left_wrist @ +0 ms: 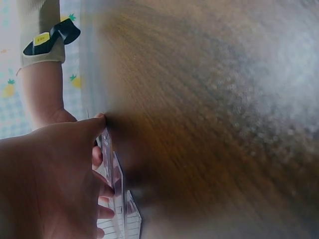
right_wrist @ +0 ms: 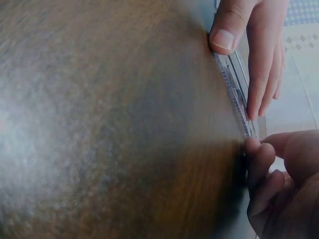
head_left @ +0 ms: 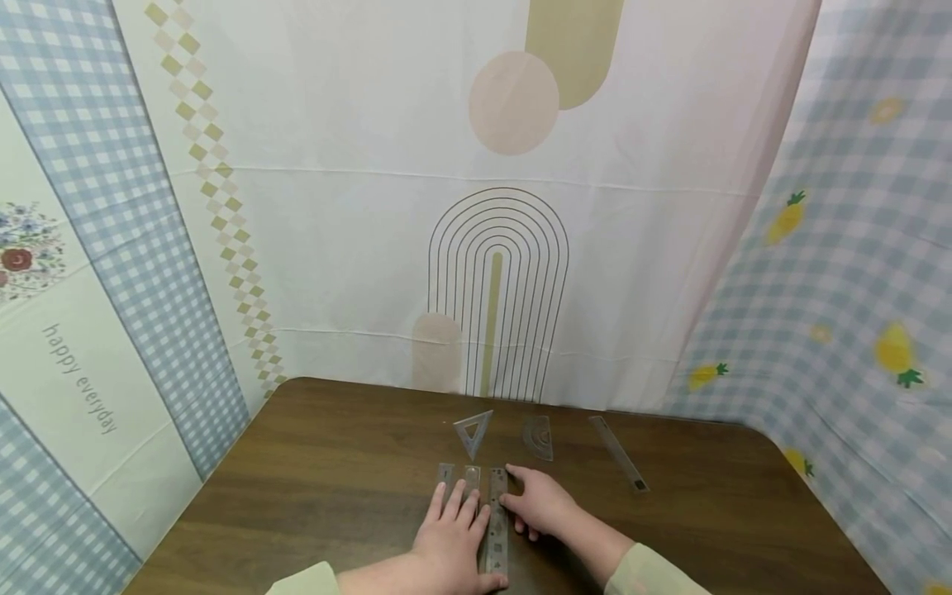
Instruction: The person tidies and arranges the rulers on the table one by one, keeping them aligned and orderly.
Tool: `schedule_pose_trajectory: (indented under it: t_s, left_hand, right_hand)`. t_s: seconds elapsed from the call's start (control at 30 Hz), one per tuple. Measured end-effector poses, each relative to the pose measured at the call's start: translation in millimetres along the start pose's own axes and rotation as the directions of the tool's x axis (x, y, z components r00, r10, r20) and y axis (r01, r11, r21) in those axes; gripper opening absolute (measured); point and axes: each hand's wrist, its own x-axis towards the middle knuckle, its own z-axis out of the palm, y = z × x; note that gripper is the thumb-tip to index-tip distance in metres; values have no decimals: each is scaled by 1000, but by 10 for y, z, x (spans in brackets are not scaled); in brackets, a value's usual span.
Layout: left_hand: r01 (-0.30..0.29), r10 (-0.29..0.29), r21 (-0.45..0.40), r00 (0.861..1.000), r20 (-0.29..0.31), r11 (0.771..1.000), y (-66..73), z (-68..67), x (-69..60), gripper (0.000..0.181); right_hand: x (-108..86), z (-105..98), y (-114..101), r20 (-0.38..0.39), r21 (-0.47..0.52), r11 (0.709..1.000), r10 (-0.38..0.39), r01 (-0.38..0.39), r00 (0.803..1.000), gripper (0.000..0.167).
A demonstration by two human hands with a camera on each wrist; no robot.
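Three clear rulers lie side by side on the brown table. My left hand rests over them with spread fingers, its thumb at the near end of the longest ruler. Under its fingertips are the left ruler and the middle ruler. At the longest ruler's right edge, near its far end, my right hand grips with thumb and fingertips, the lower fingers curled. The right wrist view shows the left hand flat along the ruler edge and the right hand at its other end.
Behind the rulers lie a clear set square, a protractor and, at the right, a slanted clear ruler. The wooden table ends at patterned cloth hangings at the back and sides.
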Motion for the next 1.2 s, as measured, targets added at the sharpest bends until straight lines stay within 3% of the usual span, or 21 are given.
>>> schedule_pose_trajectory:
  t_s: [0.47,1.03,1.2]
  left_hand:
    - [-19,19,-4,1000,-13,1000,-21,46,0,96]
    - [-12,12,12,1000,-9,1000,-20,2,-11,95]
    - [-20,20,0,999,-34,1000,-35,34,-10,96]
  right_hand:
    - [-5,3,-17,5,10,1000,26,-26,1000,63]
    - [-8,11,-16,-7,17,1000,22,-22,1000,64]
    - [-11,16,-14,-12,22,1000,18,-18,1000,65]
